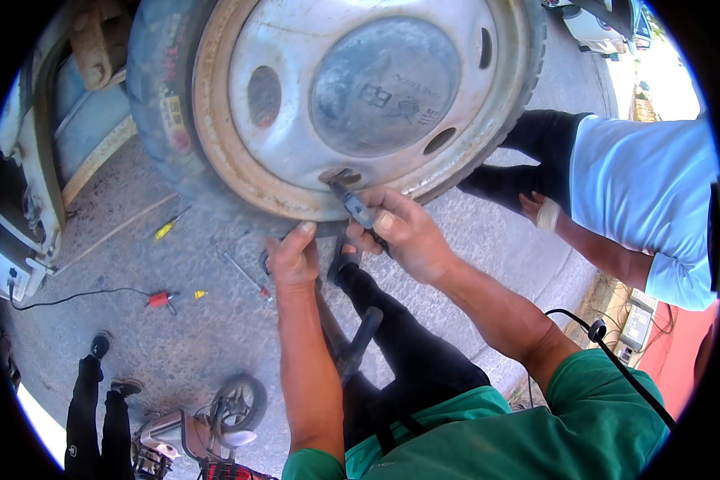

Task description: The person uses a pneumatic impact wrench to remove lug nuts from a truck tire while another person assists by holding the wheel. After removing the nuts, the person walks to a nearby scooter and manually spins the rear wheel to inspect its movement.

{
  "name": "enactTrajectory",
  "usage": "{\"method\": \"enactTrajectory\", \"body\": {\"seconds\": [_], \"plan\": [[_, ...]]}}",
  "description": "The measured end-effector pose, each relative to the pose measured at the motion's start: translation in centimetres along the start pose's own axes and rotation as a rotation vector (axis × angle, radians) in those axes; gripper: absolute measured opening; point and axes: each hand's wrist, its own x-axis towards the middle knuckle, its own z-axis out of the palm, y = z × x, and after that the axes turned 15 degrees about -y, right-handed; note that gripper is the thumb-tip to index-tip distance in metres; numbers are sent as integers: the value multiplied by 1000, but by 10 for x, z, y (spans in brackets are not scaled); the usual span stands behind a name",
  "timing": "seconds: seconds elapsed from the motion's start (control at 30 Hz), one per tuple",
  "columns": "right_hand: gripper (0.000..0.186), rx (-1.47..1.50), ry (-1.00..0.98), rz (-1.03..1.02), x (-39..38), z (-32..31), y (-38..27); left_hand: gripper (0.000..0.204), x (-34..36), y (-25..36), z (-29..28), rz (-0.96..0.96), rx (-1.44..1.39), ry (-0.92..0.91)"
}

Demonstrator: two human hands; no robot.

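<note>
A large truck wheel [384, 64] with a dull silver steel rim and black tyre fills the upper middle. My right hand [400, 232] is closed around a dark metal tool [352, 200], whose tip reaches into a slot low on the rim. My left hand [292, 260] is closed at the tyre’s lower edge, thumb up by the rim; whatever its fingers grip is hidden. A dark bar [332, 336] with a short cross-piece stands below my hands, beside my leg.
A rusty metal frame [96, 144] is left. A yellow-handled tool [165, 230], a wrench [248, 274] and a red cabled item [158, 299] lie on the pavement. A person in white [640, 200] is right; another person’s legs [96, 408] and a two-wheeler [184, 432] are lower left.
</note>
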Motion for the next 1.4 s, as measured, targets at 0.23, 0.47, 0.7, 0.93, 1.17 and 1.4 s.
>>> {"method": "enactTrajectory", "body": {"seconds": [0.23,0.47,0.7,0.93,1.17,1.4], "plan": [[82,1,-3,-2,-1,-7,-2,58,0,-6,8,-16,-51,-85],[77,-115,56,78,-4,-2,-12,60,0,-23,-1,-4,-65,-56],[68,-48,21,132,-1,-5,-15,58,5,-7,9,10,-51,-16],[73,35,-54,155,3,-1,-23,56,4,-11,-2,36,-101,46],[59,124,66,142,6,11,-31,65,-2,-7,-8,-67,-92,5],[61,72,-12,155,4,4,-26,57,0,-5,0,-11,-102,4]]}}
